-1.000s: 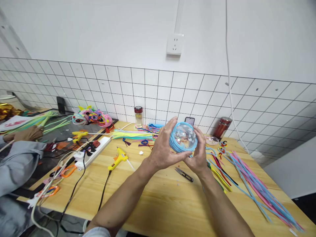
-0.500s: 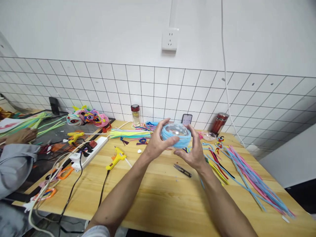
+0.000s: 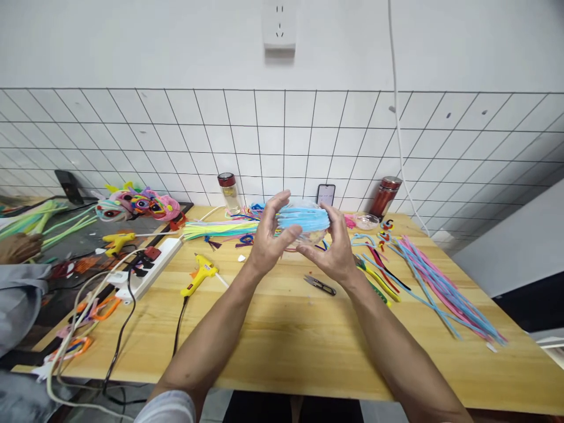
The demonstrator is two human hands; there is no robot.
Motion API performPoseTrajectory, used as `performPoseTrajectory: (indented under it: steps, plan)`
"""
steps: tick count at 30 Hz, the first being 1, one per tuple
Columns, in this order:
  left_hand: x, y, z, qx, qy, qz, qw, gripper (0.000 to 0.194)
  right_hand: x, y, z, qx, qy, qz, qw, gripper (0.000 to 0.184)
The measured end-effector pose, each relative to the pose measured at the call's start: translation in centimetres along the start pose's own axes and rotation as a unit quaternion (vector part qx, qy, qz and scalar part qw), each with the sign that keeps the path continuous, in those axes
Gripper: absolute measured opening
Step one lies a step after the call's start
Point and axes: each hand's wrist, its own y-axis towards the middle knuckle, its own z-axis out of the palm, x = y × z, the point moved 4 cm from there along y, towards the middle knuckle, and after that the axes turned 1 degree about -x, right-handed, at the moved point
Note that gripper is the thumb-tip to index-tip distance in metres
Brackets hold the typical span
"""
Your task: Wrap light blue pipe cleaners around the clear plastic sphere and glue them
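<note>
A clear round plastic shell wrapped in light-blue pipe cleaners (image 3: 304,218) is held up above the table in the middle of the head view. My left hand (image 3: 269,239) grips it from the left, thumb across its lower front. From the right, my right hand (image 3: 331,251) holds the other side, its thumb under the near edge. Thread snips (image 3: 320,285) lie on the wood below my hands. To the left rests a yellow hot glue gun (image 3: 200,275) with a glue stick in its back.
Pink and blue pipe cleaners (image 3: 445,288) lie at right, yellow-green ones (image 3: 220,229) behind. A power strip (image 3: 150,270) with cords is at left. Near the wall stand a glass bottle (image 3: 229,194), phone (image 3: 326,195) and red flask (image 3: 385,197). A co-worker's hand (image 3: 20,248) is far left.
The blue-wrapped shell has been tipped: its open-looking top showed before, and now the blue strands face me with clear plastic below. The view has tilted down slightly.
</note>
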Motion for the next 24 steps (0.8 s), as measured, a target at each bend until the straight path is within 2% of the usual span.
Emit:
performPoseTrajectory:
  steps: [2, 4, 10, 15, 19, 24]
  plan:
    - [-0.8, -0.2, 0.2, 0.027, 0.066, 0.073, 0.995, 0.066, 0.0, 0.1, -0.1, -0.009, 0.004, 0.001, 1.000, 0.097]
    - [-1.1, -0.2, 0.5, 0.040, 0.098, 0.102, 0.989, 0.058, -0.1, 0.1, -0.1, -0.015, 0.007, 0.004, 1.000, 0.096]
    - [-1.0, -0.5, 1.2, 0.023, 0.093, 0.059, 0.994, 0.051, -0.5, -0.4, -0.1, -0.014, 0.016, 0.060, 0.998, 0.100]
    - [-1.6, -1.8, 2.5, 0.013, 0.062, 0.023, 0.998, 0.057, -0.1, -2.4, -1.4, -0.021, 0.056, 0.106, 0.993, 0.102]
    - [-3.2, -3.9, 4.0, 0.018, 0.015, -0.016, 1.000, 0.064, 1.1, -5.1, -3.0, -0.044, 0.118, 0.129, 0.984, 0.102]
    - [-6.0, -8.2, 4.4, 0.044, -0.017, -0.019, 0.999, 0.045, 3.6, -9.6, -4.3, -0.061, 0.188, 0.165, 0.966, 0.107]
